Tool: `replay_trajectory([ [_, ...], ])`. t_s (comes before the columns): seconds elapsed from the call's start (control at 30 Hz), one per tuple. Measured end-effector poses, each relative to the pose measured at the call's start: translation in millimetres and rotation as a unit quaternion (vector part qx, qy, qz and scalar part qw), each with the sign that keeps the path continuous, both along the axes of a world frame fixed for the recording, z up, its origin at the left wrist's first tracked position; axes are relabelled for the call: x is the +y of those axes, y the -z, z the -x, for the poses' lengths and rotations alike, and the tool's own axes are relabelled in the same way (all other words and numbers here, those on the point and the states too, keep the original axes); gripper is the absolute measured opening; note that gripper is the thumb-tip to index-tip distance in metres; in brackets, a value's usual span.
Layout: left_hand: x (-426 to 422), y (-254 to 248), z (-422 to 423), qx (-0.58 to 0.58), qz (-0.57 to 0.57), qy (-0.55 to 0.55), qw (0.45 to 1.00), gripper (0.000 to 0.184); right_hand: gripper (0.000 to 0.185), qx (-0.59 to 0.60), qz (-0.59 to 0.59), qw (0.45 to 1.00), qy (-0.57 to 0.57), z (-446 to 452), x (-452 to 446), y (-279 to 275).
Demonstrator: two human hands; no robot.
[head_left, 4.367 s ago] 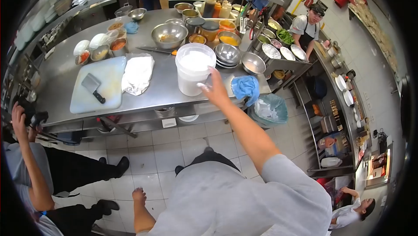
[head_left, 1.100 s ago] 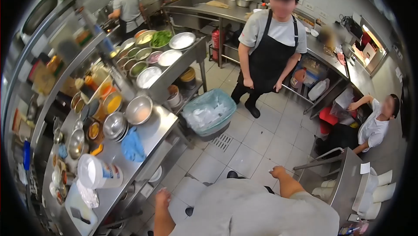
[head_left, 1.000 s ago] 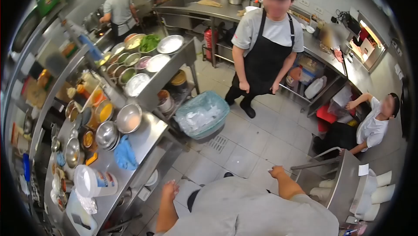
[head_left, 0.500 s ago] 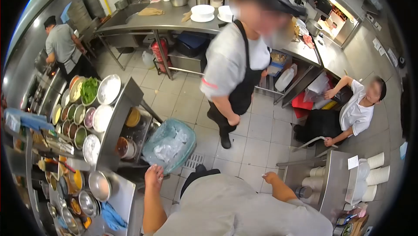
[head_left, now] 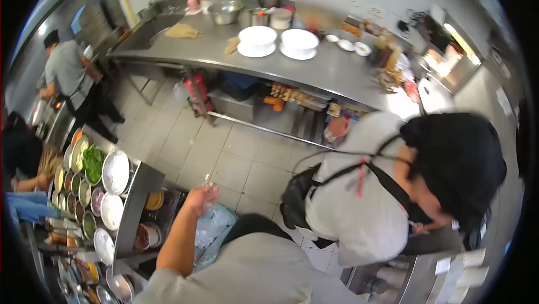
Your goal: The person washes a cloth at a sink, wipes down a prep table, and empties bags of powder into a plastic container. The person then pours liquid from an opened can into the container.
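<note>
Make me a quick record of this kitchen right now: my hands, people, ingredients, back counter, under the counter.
Left hand: left hand raised near the bin liner, fingers loosely curled, no tool visible
Right hand: not in view
Closest person: co-worker in black cap, bent over at right
Other people: co-worker in grey shirt at upper left; dark-clothed person at left edge
Ingredients: leafy greens among filled bowls
Back counter: two white bowls, metal bowl
Under counter: red fire extinguisher

green leaves (head_left: 92, 163), white bowls (head_left: 257, 37), bag (head_left: 205, 238) perhaps bluish
</note>
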State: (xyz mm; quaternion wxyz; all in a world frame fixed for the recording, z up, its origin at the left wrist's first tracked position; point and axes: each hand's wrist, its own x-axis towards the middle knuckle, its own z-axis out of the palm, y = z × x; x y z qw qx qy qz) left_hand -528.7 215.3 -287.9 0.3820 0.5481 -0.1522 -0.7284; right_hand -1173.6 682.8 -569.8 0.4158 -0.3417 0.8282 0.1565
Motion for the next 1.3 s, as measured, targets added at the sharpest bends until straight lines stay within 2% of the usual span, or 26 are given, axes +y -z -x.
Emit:
replay_trajectory([
  [0.1, -40, -42, -9, -0.048, -0.035, -0.04, 0.997, 0.025, 0.051, 0.004, 0.046, 0.998, 0.038, 17, -92, -26],
  [0.23, -166, -5, -28, -0.032, -0.041, -0.067, 0.996, 0.027, 0.048, 0.029, 0.127, 0.987, 0.089, 19, -225, -74],
  [0.3, -239, -12, -20, -0.037, -0.029, -0.042, 0.998, 0.03, 0.047, 0.044, 0.159, 0.979, 0.116, 4, -280, -89],
  [0.37, -307, -19, -16, -0.049, 0.038, 0.025, 0.998, 0.032, 0.046, 0.055, 0.18, 0.974, 0.128, -21, -333, -95],
  [0.4, -332, -29, -16, -0.048, 0.034, 0.018, 0.998, 0.032, 0.046, 0.061, 0.18, 0.973, 0.132, -41, -351, -98],
  [0.47, -388, -55, -29, -0.058, 0.075, 0.109, 0.989, 0.037, 0.044, 0.06, 0.172, 0.976, 0.121, -87, -390, -93],
  [0.53, -449, -59, -63, 0.098, 0.104, 0.096, 0.985, 0.047, 0.043, 0.054, 0.156, 0.982, 0.093, -138, -427, -87],
  [0.57, -479, -62, -83, 0.231, 0.154, 0.048, 0.96, 0.05, 0.043, 0.05, 0.146, 0.985, 0.072, -159, -441, -84],
  [0.6, -502, -86, -96, 0.358, 0.195, -0.005, 0.913, 0.053, 0.042, 0.047, 0.14, 0.988, 0.053, -178, -458, -89],
  [0.63, -520, -110, -106, 0.387, 0.178, -0.113, 0.898, 0.056, 0.042, 0.042, 0.136, 0.989, 0.035, -194, -480, -93],
  [0.67, -539, -132, -118, 0.392, 0.191, -0.148, 0.888, 0.057, 0.041, 0.038, 0.142, 0.989, 0.016, -210, -511, -101],
  [0.77, -592, -160, -161, 0.362, 0.198, -0.18, 0.893, 0.056, 0.04, 0.017, 0.238, 0.97, -0.046, -249, -640, -136],
  [0.8, -608, -166, -172, 0.32, 0.189, -0.175, 0.912, 0.054, 0.04, -0.011, 0.287, 0.956, -0.059, -274, -697, -162],
  [0.83, -623, -161, -191, 0.311, 0.194, -0.183, 0.912, 0.054, 0.037, -0.076, 0.349, 0.932, -0.058, -304, -761, -200],
  [0.87, -639, -148, -210, 0.238, 0.178, -0.151, 0.943, 0.053, 0.036, -0.141, 0.406, 0.901, -0.058, -329, -815, -228],
  [0.93, -667, -129, -243, 0.12, 0.137, -0.122, 0.976, 0.047, 0.039, -0.295, 0.416, 0.859, -0.053, -390, -919, -308],
  [1.0, -685, -110, -278, 0.118, 0.116, -0.175, 0.97, 0.043, 0.042, -0.407, 0.44, 0.798, -0.061, -453, -1001, -375],
  [1.03, -690, -110, -298, 0.12, 0.085, -0.219, 0.965, 0.039, 0.042, -0.417, 0.442, 0.791, -0.065, -483, -1040, -385],
  [1.07, -697, -118, -319, 0.109, 0.094, -0.223, 0.964, 0.039, 0.043, -0.481, 0.43, 0.761, -0.06, -514, -1078, -394],
  [1.1, -703, -126, -339, 0.095, 0.07, -0.262, 0.958, 0.029, 0.044, -0.543, 0.415, 0.728, -0.054, -545, -1112, -401],
  [1.13, -713, -132, -360, 0.085, 0.045, -0.301, 0.949, 0.021, 0.044, -0.549, 0.417, 0.722, -0.055, -576, -1146, -407],
  [1.17, -725, -136, -386, 0.082, 0.049, -0.304, 0.948, 0.021, 0.045, -0.485, 0.434, 0.747, -0.136, -607, -1179, -407],
  [1.2, -734, -137, -413, 0.05, 0.103, -0.324, 0.939, 0.017, 0.047, -0.412, 0.443, 0.767, -0.214, -637, -1206, -405],
  [1.23, -743, -135, -437, 0.019, 0.153, -0.341, 0.927, 0.014, 0.047, -0.411, 0.439, 0.77, -0.214, -666, -1229, -399],
  [1.3, -770, -136, -476, -0.008, 0.173, -0.378, 0.91, 0.012, 0.055, -0.235, 0.487, 0.773, -0.333, -721, -1273, -385],
])
